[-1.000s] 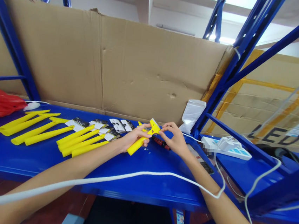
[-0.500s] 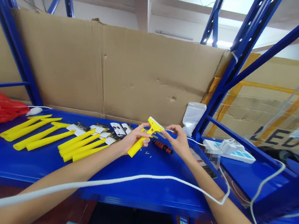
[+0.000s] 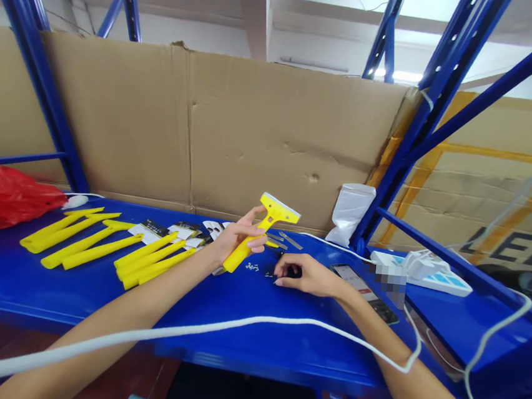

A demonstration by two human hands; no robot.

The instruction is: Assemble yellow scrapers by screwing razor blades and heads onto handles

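My left hand (image 3: 238,241) is closed round the handle of a yellow scraper (image 3: 280,209), held above the table with its wide head up and two screws showing in it. Low over the blue tabletop, my right hand (image 3: 308,275) has its thumb and forefinger drawn together in a pinch. Anything between those fingertips is too small to make out. Small loose screws (image 3: 252,266) lie just left of it. A dark tool, partly hidden, is under the right hand. Thin metal strips (image 3: 291,241) rest behind it.
Several yellow scraper handles (image 3: 101,251) and printed cards (image 3: 147,231) lie on the left. A red bag (image 3: 9,197) sits beyond them. At right are a phone (image 3: 363,293) and a power strip (image 3: 442,276). A white cable (image 3: 254,319) crosses in front.
My right hand has left the scraper head and moved down to the tabletop by the screws. My left hand still holds the scraper, now raised slightly.
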